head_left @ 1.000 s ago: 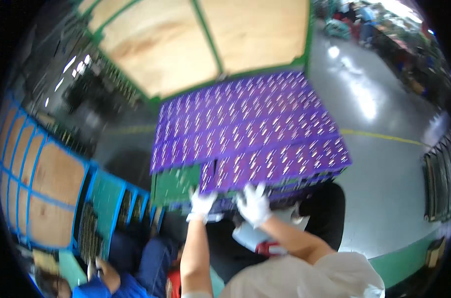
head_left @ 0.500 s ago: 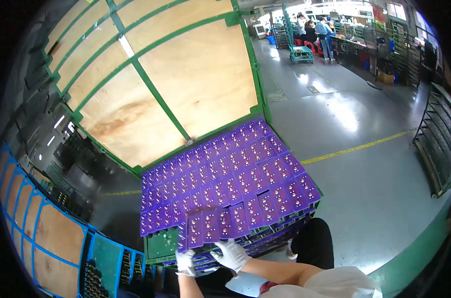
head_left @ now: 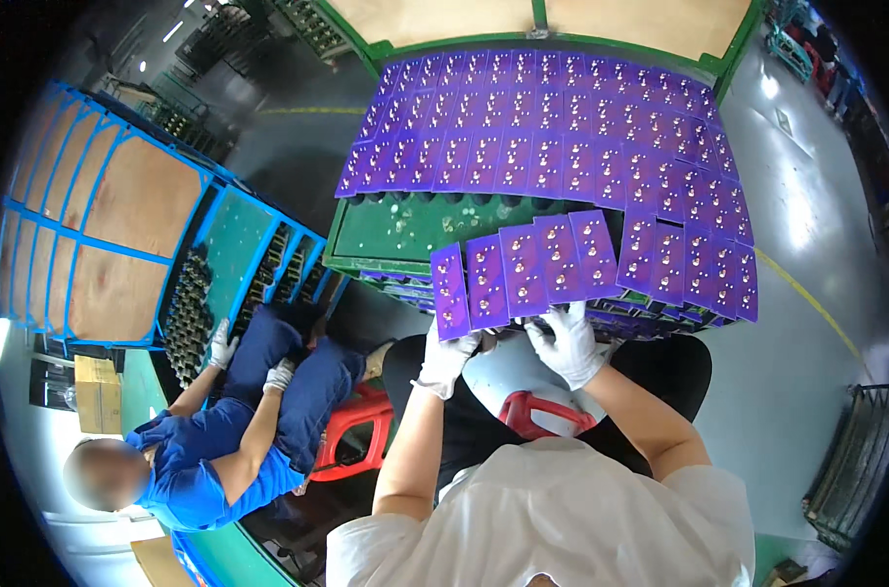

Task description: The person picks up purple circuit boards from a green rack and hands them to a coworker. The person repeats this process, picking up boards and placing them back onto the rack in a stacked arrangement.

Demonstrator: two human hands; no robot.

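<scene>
Both my hands wear white gloves and grip a row of several purple rectangular panels [head_left: 523, 266] at the front of a green cart shelf [head_left: 381, 230]. Each panel carries small pale, shiny spots. My left hand [head_left: 442, 360] is closed around the near end of the leftmost panel. Along the row's near edge is my right hand [head_left: 568, 350], its fingertips under the panels and partly hidden. The held row stands apart from the rows of like purple panels [head_left: 508, 122] behind it, with bare green surface between. Dark rounded parts show under those rows' front edge.
A seated co-worker in blue [head_left: 209, 440] with white gloves is at my left, beside a red stool [head_left: 356, 430] and a blue-framed cart [head_left: 121, 191] holding dark parts. Another red stool [head_left: 537, 411] is between my legs. Plywood boards [head_left: 640, 29] rise behind the panels.
My view has swung left and down, bringing the co-worker into sight. The gripped row has come away from the others toward me, and more green shelf shows.
</scene>
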